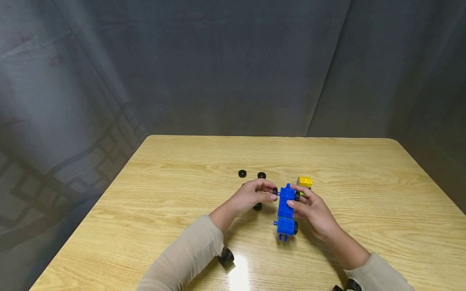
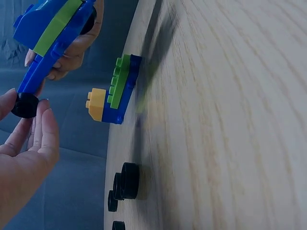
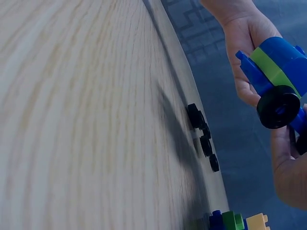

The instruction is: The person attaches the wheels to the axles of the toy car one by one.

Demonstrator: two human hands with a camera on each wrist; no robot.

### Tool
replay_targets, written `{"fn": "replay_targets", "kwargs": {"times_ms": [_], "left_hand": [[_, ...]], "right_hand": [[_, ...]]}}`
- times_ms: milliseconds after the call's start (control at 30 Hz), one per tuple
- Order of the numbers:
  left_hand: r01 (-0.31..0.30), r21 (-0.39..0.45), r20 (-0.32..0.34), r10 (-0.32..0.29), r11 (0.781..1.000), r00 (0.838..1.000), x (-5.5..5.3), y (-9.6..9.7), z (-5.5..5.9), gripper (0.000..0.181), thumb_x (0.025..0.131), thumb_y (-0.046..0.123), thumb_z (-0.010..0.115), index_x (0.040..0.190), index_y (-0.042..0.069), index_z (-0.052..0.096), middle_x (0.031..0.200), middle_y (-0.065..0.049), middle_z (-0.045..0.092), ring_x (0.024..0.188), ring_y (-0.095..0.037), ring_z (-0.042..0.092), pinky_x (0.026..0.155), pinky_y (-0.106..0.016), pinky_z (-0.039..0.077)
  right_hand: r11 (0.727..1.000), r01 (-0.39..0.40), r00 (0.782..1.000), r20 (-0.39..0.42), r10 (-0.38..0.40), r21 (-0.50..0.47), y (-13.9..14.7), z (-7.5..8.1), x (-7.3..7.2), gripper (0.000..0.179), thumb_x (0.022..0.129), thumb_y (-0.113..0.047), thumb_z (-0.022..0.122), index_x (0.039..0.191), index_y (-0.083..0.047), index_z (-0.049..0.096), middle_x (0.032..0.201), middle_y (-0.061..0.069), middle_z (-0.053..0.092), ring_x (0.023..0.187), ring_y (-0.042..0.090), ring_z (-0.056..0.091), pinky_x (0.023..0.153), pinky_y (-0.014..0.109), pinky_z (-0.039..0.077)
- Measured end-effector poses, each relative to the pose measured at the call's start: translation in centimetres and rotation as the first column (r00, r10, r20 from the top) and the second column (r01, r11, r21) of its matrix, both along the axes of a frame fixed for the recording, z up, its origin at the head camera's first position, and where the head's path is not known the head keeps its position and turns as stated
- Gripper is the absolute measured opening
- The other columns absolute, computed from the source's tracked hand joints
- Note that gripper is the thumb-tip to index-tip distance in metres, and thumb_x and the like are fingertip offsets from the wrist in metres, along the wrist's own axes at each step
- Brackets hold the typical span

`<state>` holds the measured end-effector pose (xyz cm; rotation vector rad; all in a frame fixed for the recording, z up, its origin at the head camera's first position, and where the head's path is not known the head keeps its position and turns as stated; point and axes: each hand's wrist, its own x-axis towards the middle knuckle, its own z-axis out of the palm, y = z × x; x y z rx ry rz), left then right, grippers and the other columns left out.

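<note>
Blue toy vehicle (image 1: 285,207) is gripped by right hand (image 1: 316,214) fingers; black wheel (image 1: 275,190) at its far-left corner is pinched by left hand (image 1: 252,198) fingers. Loose wheels (image 2: 130,181) are spread on table (image 1: 174,194).

Right hand (image 1: 316,212) holds blue toy vehicle (image 1: 285,208) above wooden table (image 1: 164,194); left hand (image 1: 249,197) pinches black wheel (image 1: 275,190) at its side. Loose wheels (image 1: 242,173) lie near left hand; yellow block (image 1: 305,181) just beyond right.
</note>
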<state>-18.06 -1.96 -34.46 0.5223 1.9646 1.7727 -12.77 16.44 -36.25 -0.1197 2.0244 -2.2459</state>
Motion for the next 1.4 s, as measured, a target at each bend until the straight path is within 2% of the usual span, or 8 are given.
{"fn": "replay_targets", "kwargs": {"times_ms": [167,367,633,900,967,1100,1200,1400], "left_hand": [[-0.020,0.009,-0.018,0.020,1.000,1.000,-0.3,0.1,-0.8,0.027,0.079,0.007,0.061,0.105,0.000,0.054,0.090,-0.006,0.057,0.081,-0.020,0.058,0.078,-0.038,0.045],[-0.066,-0.068,-0.113,0.058,0.996,0.992,-0.2,0.2,-0.8,0.022,0.077,0.007,0.064,0.096,0.000,0.057,0.084,-0.005,0.058,0.075,-0.014,0.058,0.071,-0.028,0.048],[-0.113,-0.120,-0.209,0.086,0.986,0.974,-0.1,0.2,-1.0,0.018,0.075,0.007,0.065,0.089,-0.001,0.058,0.079,-0.003,0.059,0.069,-0.009,0.056,0.063,-0.022,0.047],[-0.081,-0.147,-0.286,0.036,0.986,0.958,0.9,0.4,1.2,0.013,0.076,0.002,0.063,0.087,-0.003,0.058,0.077,-0.004,0.058,0.066,-0.008,0.053,0.061,-0.018,0.044],[-0.080,-0.157,-0.301,0.029,0.984,0.953,0.8,0.4,1.0,0.013,0.076,0.002,0.063,0.087,-0.003,0.058,0.076,-0.003,0.058,0.066,-0.008,0.052,0.060,-0.018,0.043],[-0.081,-0.144,-0.305,0.033,0.986,0.952,-0.1,0.8,-1.2,0.014,0.075,0.006,0.065,0.086,0.001,0.059,0.076,0.000,0.057,0.065,-0.007,0.051,0.059,-0.019,0.043],[-0.087,-0.147,-0.306,0.039,0.985,0.951,0.1,0.9,-1.6,0.012,0.076,0.006,0.064,0.084,0.001,0.058,0.074,0.000,0.056,0.063,-0.006,0.049,0.057,-0.018,0.042],[-0.084,-0.126,-0.266,0.048,0.988,0.963,0.5,0.9,-2.0,0.013,0.077,0.005,0.063,0.087,0.000,0.058,0.075,0.000,0.056,0.064,-0.006,0.050,0.056,-0.018,0.042]], "right_hand": [[1.000,0.021,1.000,-0.007,-0.021,0.018,-0.2,0.1,0.0,0.040,0.083,-0.009,0.057,0.119,-0.007,0.042,0.093,0.004,0.058,0.078,0.014,0.059,0.065,0.029,0.049],[0.996,0.008,1.000,-0.023,-0.006,0.085,-0.5,0.2,0.2,0.051,0.084,-0.007,0.055,0.126,0.008,0.030,0.095,0.012,0.056,0.077,0.012,0.058,0.063,0.029,0.050],[0.996,0.026,1.000,-0.005,-0.026,0.091,-0.8,0.3,-0.1,0.047,0.084,0.001,0.053,0.124,0.010,0.032,0.099,0.017,0.055,0.078,0.013,0.059,0.065,0.032,0.050],[0.999,0.046,0.998,-0.048,-0.045,0.028,-0.6,0.4,0.0,0.033,0.080,0.005,0.055,0.111,-0.007,0.049,0.089,0.011,0.058,0.074,0.013,0.059,0.062,0.030,0.050],[0.999,0.037,0.998,-0.055,-0.036,0.023,-0.5,0.3,0.0,0.032,0.079,0.005,0.056,0.106,-0.013,0.052,0.089,0.010,0.058,0.074,0.013,0.059,0.061,0.030,0.050],[0.996,0.051,0.998,-0.031,-0.049,0.067,-0.4,0.1,0.0,0.036,0.080,0.006,0.055,0.114,-0.001,0.047,0.090,0.012,0.057,0.073,0.013,0.058,0.061,0.031,0.050],[0.992,0.058,0.998,-0.008,-0.057,0.112,-0.4,0.0,0.0,0.041,0.081,0.007,0.053,0.119,0.011,0.038,0.092,0.015,0.056,0.074,0.012,0.058,0.062,0.031,0.050],[0.989,0.053,0.999,-0.010,-0.052,0.135,-1.0,-0.1,0.2,0.043,0.081,0.009,0.051,0.121,0.012,0.035,0.094,0.018,0.055,0.075,0.012,0.057,0.063,0.031,0.050]]}}
